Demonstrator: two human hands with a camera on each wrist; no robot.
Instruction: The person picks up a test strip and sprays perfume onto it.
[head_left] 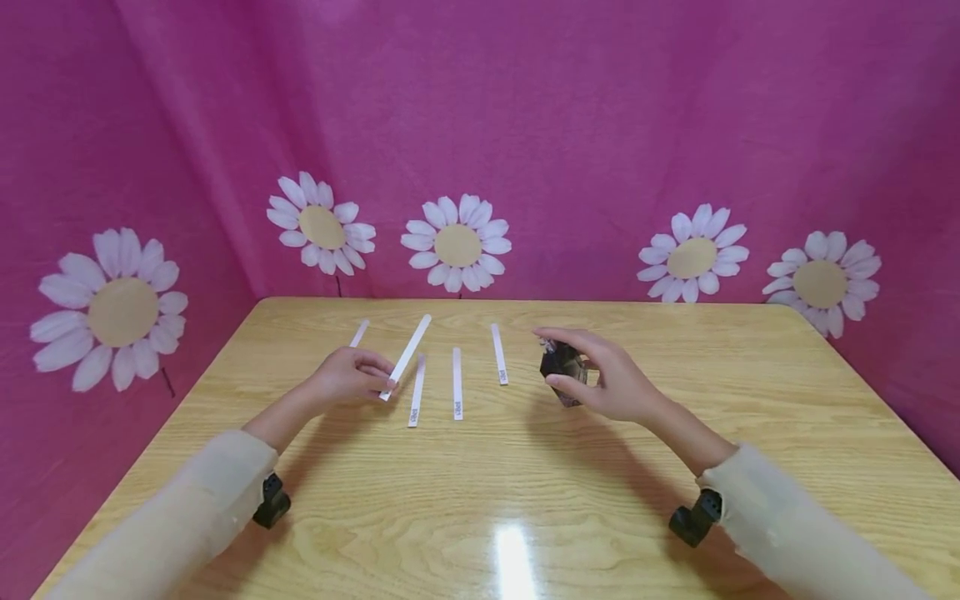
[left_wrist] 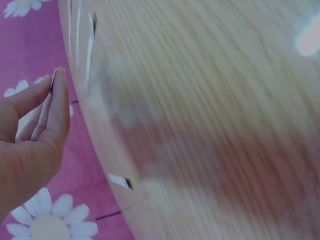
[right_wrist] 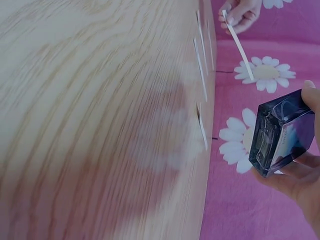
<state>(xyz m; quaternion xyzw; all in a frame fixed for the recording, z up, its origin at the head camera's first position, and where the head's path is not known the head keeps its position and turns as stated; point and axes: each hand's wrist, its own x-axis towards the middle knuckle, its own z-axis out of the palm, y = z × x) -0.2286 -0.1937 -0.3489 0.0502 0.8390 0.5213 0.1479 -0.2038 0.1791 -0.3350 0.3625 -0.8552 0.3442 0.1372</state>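
My left hand point(head_left: 351, 376) pinches the lower end of a white paper perfume test strip point(head_left: 408, 352) between thumb and fingertips, and the strip slants up to the right above the table. In the left wrist view the strip point(left_wrist: 52, 81) shows only as a thin edge at the fingertips. On the right, my right hand point(head_left: 611, 377) grips a dark glass perfume bottle point(head_left: 564, 375), the index finger on its top and the thumb along its near side. The right wrist view shows the faceted base of the bottle point(right_wrist: 280, 131) tilted toward the camera, held above the tabletop.
More white strips lie apart on the wooden table point(head_left: 450, 492): one point(head_left: 360, 332) behind my left hand, two in the middle point(head_left: 417, 392), and one point(head_left: 499, 354) nearer the bottle. A pink curtain point(head_left: 555, 150) with printed daisies stands behind the table's far edge.
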